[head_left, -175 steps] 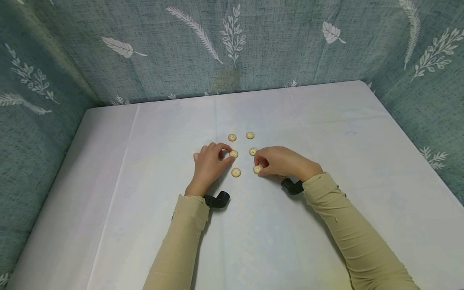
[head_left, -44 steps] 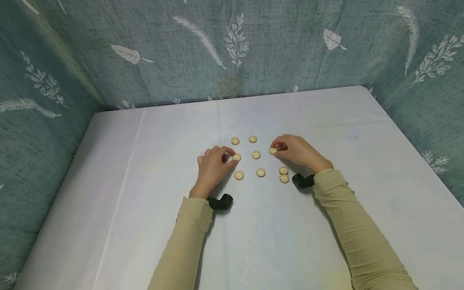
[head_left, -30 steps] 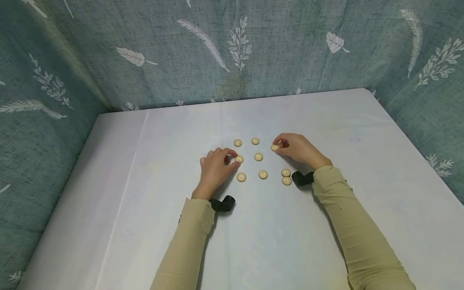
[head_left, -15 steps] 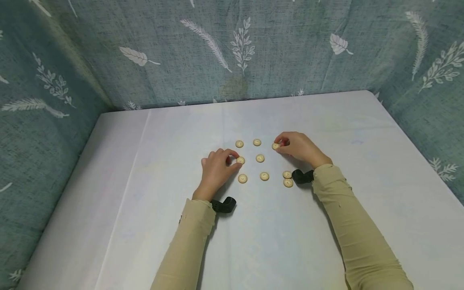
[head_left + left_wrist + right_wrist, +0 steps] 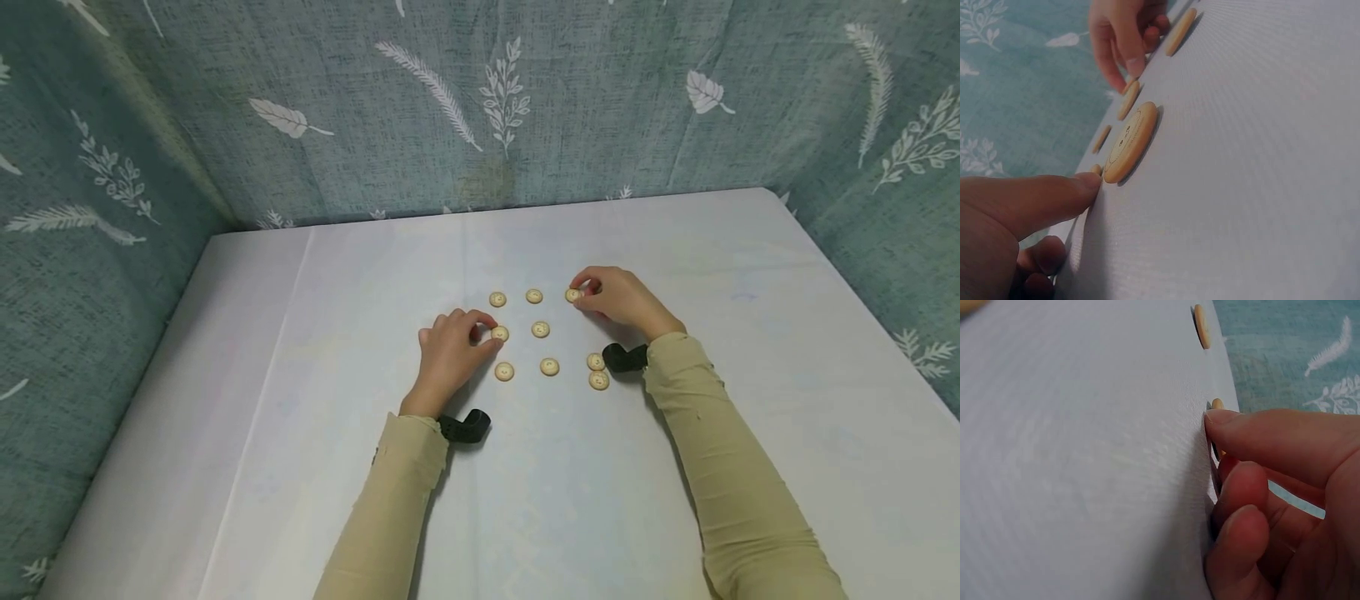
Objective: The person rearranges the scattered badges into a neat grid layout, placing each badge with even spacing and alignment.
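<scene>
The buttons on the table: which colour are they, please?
The buttons are light tan with darker marks; the left wrist view shows this best.

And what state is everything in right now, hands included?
Left hand: pinching a button
Right hand: pinching another button; lifted or not, unclear
Five loose buttons: flat, apart
Button pair by the right wrist: flat, close together, perhaps touching
White cloth: spread out, faintly creased
Sleeves: wrinkled
</scene>
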`<act>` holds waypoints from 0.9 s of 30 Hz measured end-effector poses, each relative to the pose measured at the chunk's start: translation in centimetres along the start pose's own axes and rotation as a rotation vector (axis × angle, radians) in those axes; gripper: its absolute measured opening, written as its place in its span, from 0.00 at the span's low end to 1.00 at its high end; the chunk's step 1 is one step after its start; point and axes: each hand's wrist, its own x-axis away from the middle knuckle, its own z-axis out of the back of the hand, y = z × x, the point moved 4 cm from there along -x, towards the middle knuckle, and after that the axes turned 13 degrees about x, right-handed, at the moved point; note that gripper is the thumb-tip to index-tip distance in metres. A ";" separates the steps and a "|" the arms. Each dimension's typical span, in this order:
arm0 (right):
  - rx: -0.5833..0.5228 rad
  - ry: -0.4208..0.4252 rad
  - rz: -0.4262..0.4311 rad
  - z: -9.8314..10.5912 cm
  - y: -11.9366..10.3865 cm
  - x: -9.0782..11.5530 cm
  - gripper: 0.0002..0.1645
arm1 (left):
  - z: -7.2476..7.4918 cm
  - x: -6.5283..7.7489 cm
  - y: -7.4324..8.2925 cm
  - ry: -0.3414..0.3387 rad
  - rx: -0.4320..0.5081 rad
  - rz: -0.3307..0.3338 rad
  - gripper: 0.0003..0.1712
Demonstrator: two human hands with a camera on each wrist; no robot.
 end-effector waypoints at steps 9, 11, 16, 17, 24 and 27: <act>0.007 0.032 -0.009 -0.3 -0.5 -0.5 0.14 | 0.6 0.0 -0.2 0.011 -0.007 -0.019 0.12; 0.008 0.036 -0.017 -0.4 -0.5 -0.6 0.14 | 0.6 0.0 -0.2 0.011 -0.007 -0.021 0.12; 0.008 0.035 -0.007 -0.4 -0.5 -0.6 0.15 | 0.5 0.0 -0.2 0.009 -0.005 -0.018 0.13; 0.007 0.032 -0.006 -0.4 -0.5 -0.6 0.15 | 0.4 0.0 -0.2 0.008 -0.005 -0.017 0.13; 0.012 0.027 -0.015 -0.1 -0.3 -0.2 0.14 | 0.1 0.0 -0.1 0.002 0.003 -0.017 0.13; 0.013 0.031 -0.014 0.1 -0.3 0.0 0.15 | 0.0 0.0 0.0 0.003 0.002 -0.017 0.13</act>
